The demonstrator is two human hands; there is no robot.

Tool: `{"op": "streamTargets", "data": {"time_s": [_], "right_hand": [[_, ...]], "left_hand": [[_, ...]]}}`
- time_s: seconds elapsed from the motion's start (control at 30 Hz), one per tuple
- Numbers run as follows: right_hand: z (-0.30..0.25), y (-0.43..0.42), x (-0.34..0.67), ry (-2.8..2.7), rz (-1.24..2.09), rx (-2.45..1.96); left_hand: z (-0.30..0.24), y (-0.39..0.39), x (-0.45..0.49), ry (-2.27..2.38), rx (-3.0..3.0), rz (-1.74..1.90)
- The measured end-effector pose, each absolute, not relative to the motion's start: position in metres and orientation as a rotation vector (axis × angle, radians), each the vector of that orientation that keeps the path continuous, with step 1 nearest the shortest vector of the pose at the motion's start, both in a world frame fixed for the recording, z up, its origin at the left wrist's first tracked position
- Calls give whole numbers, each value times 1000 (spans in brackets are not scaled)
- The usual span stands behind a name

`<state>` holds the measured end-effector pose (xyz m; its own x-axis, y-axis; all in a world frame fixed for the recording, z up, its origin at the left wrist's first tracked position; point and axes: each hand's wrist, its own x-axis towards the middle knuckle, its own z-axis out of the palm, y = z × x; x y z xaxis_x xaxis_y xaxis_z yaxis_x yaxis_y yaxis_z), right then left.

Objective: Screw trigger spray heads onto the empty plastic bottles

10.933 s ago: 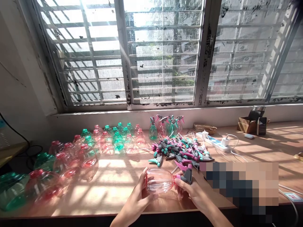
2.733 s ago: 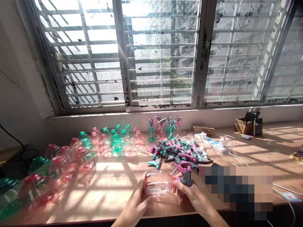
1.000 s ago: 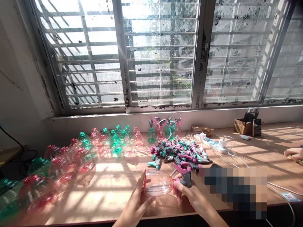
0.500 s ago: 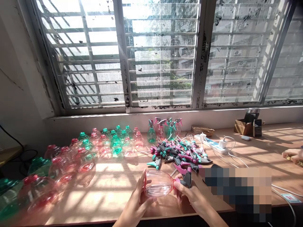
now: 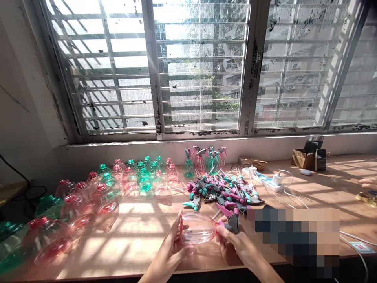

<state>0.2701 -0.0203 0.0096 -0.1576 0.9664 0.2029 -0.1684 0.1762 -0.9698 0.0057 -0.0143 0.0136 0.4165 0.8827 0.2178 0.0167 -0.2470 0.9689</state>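
With both hands I hold a clear pink spray bottle (image 5: 198,228) on its side over the near edge of the bench (image 5: 141,245). My left hand (image 5: 170,249) has its grip curled around the base, thumb below; my right hand (image 5: 235,240) has its grip drawn in at the neck, where a pink-and-grey trigger head (image 5: 232,221) sits at the mouth. How tightly that head is seated, I cannot tell. Just beyond lies a heap of trigger heads (image 5: 222,188) in pink, teal and grey, white tubes poking out. To the left, open pink and green bottles (image 5: 145,181) stand in loose rows. At the right edge, another person's hand (image 5: 368,183) shows in part. Behind the heap are a white power strip (image 5: 262,179) and several bottles fitted with triggers (image 5: 213,162); farther back, a barred window (image 5: 200,70) lets in hard sunlight.
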Motion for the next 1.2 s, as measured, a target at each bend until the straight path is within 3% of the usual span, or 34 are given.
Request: {"op": "streamTargets", "data": {"time_s": [1.2], "right_hand": [[5, -19, 270, -1234, 1279, -818]], "left_hand": [[12, -17, 5, 824, 1607, 1019]]}}
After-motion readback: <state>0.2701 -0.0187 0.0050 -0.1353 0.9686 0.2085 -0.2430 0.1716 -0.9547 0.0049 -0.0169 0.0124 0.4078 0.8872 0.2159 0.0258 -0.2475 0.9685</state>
